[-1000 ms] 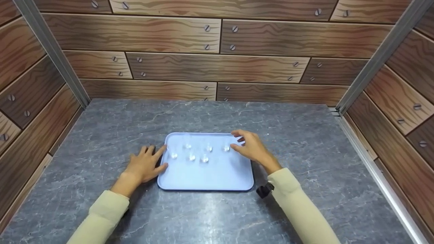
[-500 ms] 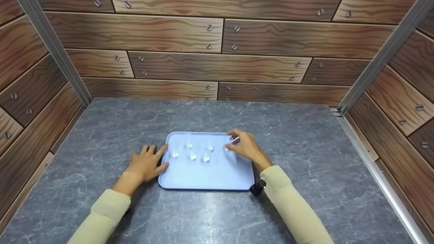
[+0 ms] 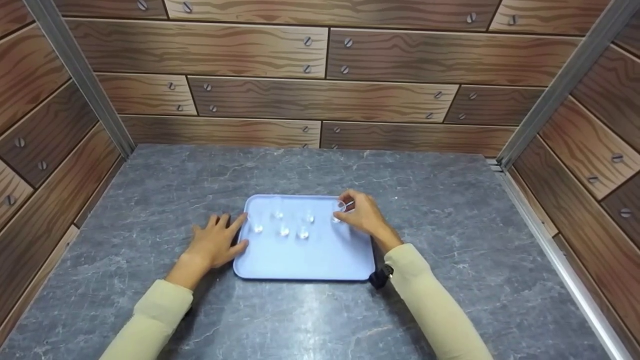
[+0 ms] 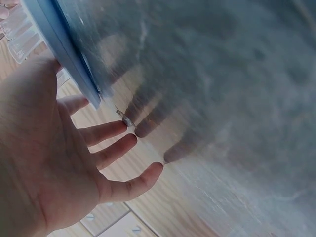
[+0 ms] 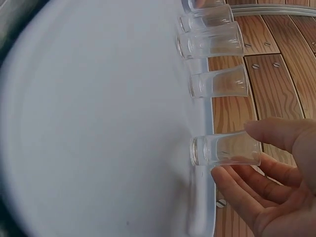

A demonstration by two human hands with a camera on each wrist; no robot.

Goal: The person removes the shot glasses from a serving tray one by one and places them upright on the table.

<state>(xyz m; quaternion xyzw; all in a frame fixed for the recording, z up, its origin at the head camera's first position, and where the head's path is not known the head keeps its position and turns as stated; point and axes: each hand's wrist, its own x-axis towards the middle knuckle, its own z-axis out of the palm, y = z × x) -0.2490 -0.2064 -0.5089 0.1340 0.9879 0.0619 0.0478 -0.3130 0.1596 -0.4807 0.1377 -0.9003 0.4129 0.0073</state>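
A pale blue tray (image 3: 305, 260) lies on the grey table, bearing several small clear shot glasses, all upright. At its far right part, my right hand (image 3: 367, 216) grips one shot glass (image 5: 224, 149) between thumb and fingers. The right wrist view shows the thumb near the rim on one side and fingers on the other; its base is at the tray surface. My left hand (image 3: 212, 245) rests with spread, fairly straight fingers at the tray's left edge, thumb and index finger touching the rim. In the left wrist view, the other fingertips touch the table beside the tray rim (image 4: 59, 49).
The other shot glasses stand in two loose rows, including one glass (image 3: 303, 233) near the middle and another glass (image 3: 257, 228) near the left edge. Wood-patterned walls (image 3: 320, 100) enclose the grey marbled table (image 3: 200, 170) at back and sides.
My right hand has closed in from the right and taken hold of the rightmost shot glass, which has then shifted slightly right. My left hand has stayed on the tray's edge.
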